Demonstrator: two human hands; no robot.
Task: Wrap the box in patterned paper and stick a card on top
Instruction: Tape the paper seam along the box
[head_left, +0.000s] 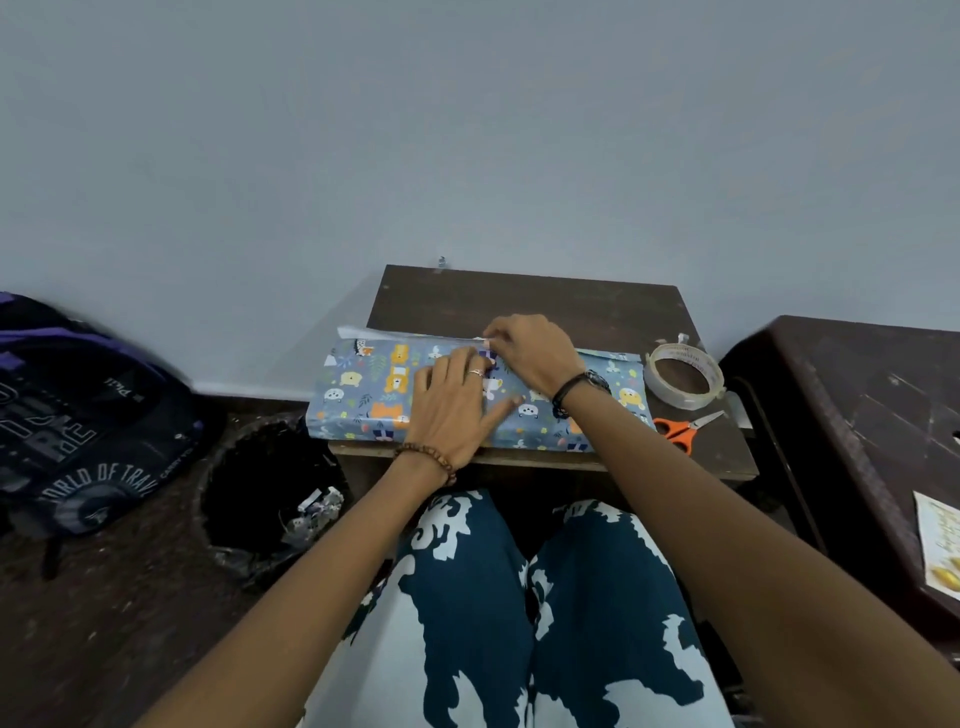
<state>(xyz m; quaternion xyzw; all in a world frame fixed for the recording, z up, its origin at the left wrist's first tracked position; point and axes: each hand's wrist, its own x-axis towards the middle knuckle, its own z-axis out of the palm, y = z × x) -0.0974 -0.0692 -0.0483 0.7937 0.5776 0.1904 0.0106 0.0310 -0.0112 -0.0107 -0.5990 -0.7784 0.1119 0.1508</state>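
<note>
Your left hand (453, 400) presses flat on the wrapped box (374, 395); your right hand (527, 351) pinches tape at its far edge. Bare table (519, 296) lies beyond.

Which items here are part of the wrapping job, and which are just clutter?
In use: wrapped box, left hand flat on it, right hand pinching at the seam, tape roll, scissors, card.

Lying about: backpack, waste bin.
</note>
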